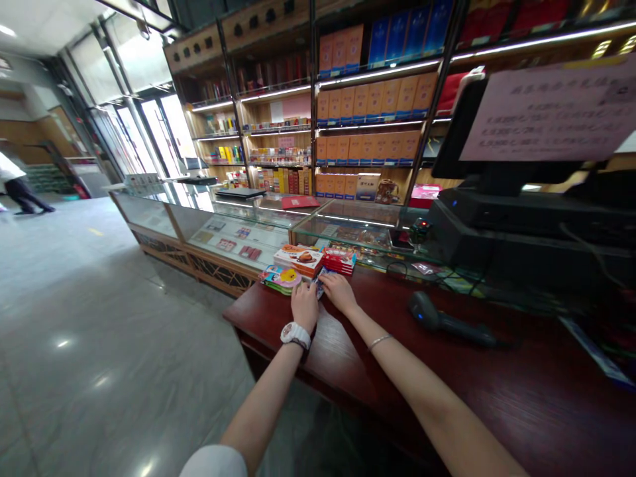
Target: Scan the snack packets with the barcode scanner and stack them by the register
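My left hand (305,305), with a white watch on its wrist, is at the near edge of the goods on the dark red counter. Its bent fingers touch a small blue-and-white packet (320,287). From the other side my right hand (340,293) closes its fingers on the same packet, which is partly hidden. Left of the hands lie bright packets (281,278) with a yellow cartoon figure, stacked on something green. Just behind are a white-and-orange box (299,257) with a food picture and a stack of red boxes (340,261).
A black handheld scanner (447,321) lies on the wooden counter (368,358) to the right. Beyond it stands a monitor (467,126) with a pink paper sign. Glass display cases (238,228) run leftward, below shelves of orange boxes (372,99). A person walks at far left.
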Action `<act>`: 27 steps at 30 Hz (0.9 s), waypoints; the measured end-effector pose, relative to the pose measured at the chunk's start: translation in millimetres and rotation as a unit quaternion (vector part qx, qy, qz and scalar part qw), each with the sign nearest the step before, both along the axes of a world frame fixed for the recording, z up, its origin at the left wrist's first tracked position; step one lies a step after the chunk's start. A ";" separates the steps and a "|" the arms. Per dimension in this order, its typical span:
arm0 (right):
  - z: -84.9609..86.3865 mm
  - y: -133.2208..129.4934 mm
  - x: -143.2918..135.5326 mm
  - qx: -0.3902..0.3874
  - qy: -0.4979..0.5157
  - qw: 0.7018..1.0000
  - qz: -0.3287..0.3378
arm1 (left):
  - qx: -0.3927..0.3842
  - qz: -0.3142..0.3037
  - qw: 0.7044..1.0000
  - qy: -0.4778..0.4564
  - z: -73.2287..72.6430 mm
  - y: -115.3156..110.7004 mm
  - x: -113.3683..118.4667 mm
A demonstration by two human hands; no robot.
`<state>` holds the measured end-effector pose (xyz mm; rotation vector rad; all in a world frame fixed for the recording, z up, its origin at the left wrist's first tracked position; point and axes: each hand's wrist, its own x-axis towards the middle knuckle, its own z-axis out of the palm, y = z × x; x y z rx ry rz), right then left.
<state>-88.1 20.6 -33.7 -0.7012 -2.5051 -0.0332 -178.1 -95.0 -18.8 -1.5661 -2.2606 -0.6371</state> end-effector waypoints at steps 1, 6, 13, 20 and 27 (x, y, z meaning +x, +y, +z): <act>2.3 -0.4 2.5 -0.001 0.007 1.000 0.001 | 0.005 -0.014 1.000 -0.008 2.1 -0.7 -0.3; 15.6 -1.5 20.9 0.005 0.042 0.999 0.002 | 0.076 -0.082 0.992 -0.051 11.0 -6.9 3.3; 37.0 0.3 61.7 0.006 0.059 0.998 0.026 | 0.122 -0.207 0.967 -0.082 25.9 -10.3 19.2; 55.3 -5.7 116.3 0.058 0.050 0.997 0.017 | 0.136 -0.325 0.930 -0.105 47.1 0.3 48.5; 73.9 -10.4 189.1 0.090 0.072 0.992 -0.047 | 0.182 -0.382 0.880 -0.215 56.2 29.8 82.8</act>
